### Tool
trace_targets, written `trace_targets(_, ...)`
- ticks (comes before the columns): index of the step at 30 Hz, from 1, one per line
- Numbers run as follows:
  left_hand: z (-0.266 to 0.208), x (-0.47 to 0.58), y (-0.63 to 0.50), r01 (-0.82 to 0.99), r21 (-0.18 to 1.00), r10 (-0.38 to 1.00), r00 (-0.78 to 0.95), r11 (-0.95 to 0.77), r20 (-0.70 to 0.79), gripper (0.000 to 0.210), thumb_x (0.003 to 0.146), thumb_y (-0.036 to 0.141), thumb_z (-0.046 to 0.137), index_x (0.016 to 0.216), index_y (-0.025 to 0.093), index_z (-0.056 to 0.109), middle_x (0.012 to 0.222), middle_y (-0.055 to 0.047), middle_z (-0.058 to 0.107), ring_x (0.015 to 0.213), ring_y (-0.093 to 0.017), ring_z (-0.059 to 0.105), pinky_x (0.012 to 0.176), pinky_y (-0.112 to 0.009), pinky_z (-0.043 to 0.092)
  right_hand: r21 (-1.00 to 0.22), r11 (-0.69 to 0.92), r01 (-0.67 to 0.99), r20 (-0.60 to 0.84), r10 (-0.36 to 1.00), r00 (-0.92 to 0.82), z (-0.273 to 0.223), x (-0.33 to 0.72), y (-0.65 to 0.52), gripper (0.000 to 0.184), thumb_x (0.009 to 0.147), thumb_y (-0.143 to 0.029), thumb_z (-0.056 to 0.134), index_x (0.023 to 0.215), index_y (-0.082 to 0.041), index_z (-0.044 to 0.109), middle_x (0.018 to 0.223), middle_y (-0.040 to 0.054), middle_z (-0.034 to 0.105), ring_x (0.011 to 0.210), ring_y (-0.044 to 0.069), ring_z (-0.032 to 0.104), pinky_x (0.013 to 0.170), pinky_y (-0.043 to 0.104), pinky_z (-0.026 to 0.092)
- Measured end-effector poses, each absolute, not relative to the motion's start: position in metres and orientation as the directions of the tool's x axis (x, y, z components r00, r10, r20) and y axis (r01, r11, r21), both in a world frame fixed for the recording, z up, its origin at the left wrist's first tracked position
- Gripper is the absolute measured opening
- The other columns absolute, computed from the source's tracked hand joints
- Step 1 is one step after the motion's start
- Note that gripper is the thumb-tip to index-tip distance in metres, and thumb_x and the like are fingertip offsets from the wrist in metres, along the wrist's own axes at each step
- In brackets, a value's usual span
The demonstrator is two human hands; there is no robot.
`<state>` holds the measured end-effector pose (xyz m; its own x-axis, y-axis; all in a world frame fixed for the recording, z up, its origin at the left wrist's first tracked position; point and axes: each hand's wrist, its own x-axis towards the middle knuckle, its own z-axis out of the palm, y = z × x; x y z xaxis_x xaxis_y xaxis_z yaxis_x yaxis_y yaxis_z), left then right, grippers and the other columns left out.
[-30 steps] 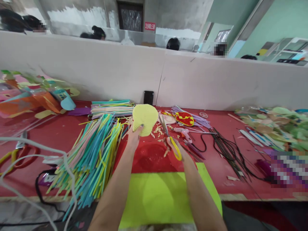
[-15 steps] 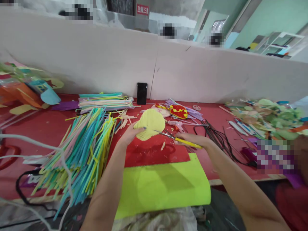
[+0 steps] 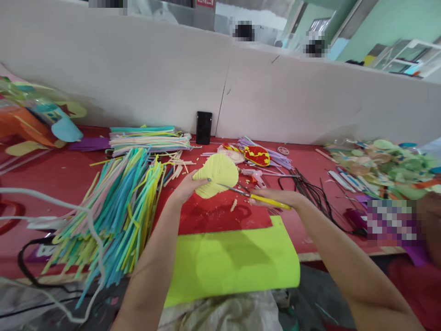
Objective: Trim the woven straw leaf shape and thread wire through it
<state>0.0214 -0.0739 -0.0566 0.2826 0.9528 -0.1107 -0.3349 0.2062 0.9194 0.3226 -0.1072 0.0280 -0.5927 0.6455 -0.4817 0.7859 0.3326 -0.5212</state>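
Note:
My left hand (image 3: 188,186) pinches the narrow lower-left end of a pale yellow, ridged, rounded piece (image 3: 222,171), with the thumb on top. In my right hand (image 3: 277,195) is a pair of scissors (image 3: 254,197) with yellow handles. Their blades point left and lie over the lower part of the yellow piece, slightly parted; whether they touch it I cannot tell. Beneath both hands is a red sheet (image 3: 213,223) with small pale scraps on it. A lime-green sheet (image 3: 237,262) covers the table's front edge.
Pastel pipe cleaners (image 3: 113,197) lie heaped at left, with another bundle (image 3: 144,141) behind. A black phone (image 3: 204,128) leans on the white partition (image 3: 155,78). A pink glue gun (image 3: 255,176), a red-and-yellow piece (image 3: 257,156) and dark cables (image 3: 313,197) lie right of centre. Felt pieces (image 3: 382,161) pile up far right.
The view has tilted slightly down, so the background sits higher. The scissors and the yellow piece stay in nearly the same relation, both still held.

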Motion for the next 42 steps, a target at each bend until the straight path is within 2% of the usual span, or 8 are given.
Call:
trace_targets(6,-0.056,0.022,-0.073,-0.329,0.917,0.952,0.276,0.224,-0.133,0.053,0.058,0.023,0.079,0.106,0.012,0.062,0.096,-0.011,0.071,0.080,-0.020,0.067,0.080,-0.036,0.052,-0.568,0.265,0.779,-0.520,0.619,-0.589,0.037,0.317,-0.112,0.042,0.083,-0.057,0.045,0.095,-0.018,0.055,0.089,0.0041,0.056,0.084,0.020,0.052,0.072,0.030,0.041)
trace_targets(12,-0.056,0.022,-0.074,-0.302,0.916,0.947,0.265,0.263,-0.184,0.053,0.055,0.022,0.081,0.104,0.014,0.063,0.097,-0.010,0.071,0.082,-0.021,0.067,0.080,-0.036,0.052,-0.564,0.260,0.784,-0.520,0.626,-0.581,0.036,0.313,-0.110,0.042,0.082,-0.058,0.046,0.090,-0.018,0.056,0.083,0.0036,0.055,0.073,0.017,0.049,0.064,0.028,0.039)
trace_targets(19,-0.054,0.021,-0.076,-0.282,0.925,0.934,0.317,0.257,-0.163,0.052,0.057,0.024,0.080,0.104,0.014,0.063,0.093,-0.010,0.071,0.081,-0.023,0.068,0.078,-0.037,0.052,-0.551,0.289,0.783,-0.525,0.609,-0.594,0.032,0.310,-0.108,0.043,0.083,-0.058,0.045,0.090,-0.017,0.056,0.082,0.0039,0.056,0.069,0.016,0.048,0.059,0.027,0.037)
trace_targets(27,-0.053,0.022,-0.075,-0.274,0.928,0.937,0.308,0.254,-0.165,0.052,0.056,0.025,0.081,0.104,0.014,0.063,0.097,-0.010,0.071,0.085,-0.023,0.067,0.084,-0.039,0.051,-0.565,0.277,0.777,-0.514,0.618,-0.595,0.031,0.308,-0.107,0.040,0.082,-0.057,0.048,0.087,-0.018,0.057,0.081,0.0041,0.056,0.072,0.017,0.048,0.060,0.026,0.038)
trace_targets(36,-0.056,0.020,-0.075,-0.236,0.932,0.928,0.320,0.274,-0.192,0.045,0.056,0.025,0.081,0.097,0.015,0.066,0.100,-0.012,0.070,0.083,-0.023,0.067,0.078,-0.036,0.052,-0.486,0.300,0.821,-0.568,0.605,-0.557,0.031,0.303,-0.106,0.049,0.081,-0.064,0.043,0.085,-0.017,0.054,0.078,0.0041,0.054,0.067,0.015,0.047,0.057,0.025,0.035)
trace_targets(42,-0.054,0.020,-0.075,-0.218,0.939,0.922,0.344,0.264,-0.179,0.046,0.056,0.025,0.080,0.098,0.014,0.065,0.096,-0.011,0.071,0.078,-0.023,0.067,0.074,-0.037,0.052,-0.481,0.291,0.827,-0.591,0.589,-0.551,0.027,0.305,-0.104,0.050,0.080,-0.065,0.044,0.086,-0.017,0.056,0.076,0.0034,0.055,0.063,0.013,0.046,0.055,0.024,0.034)
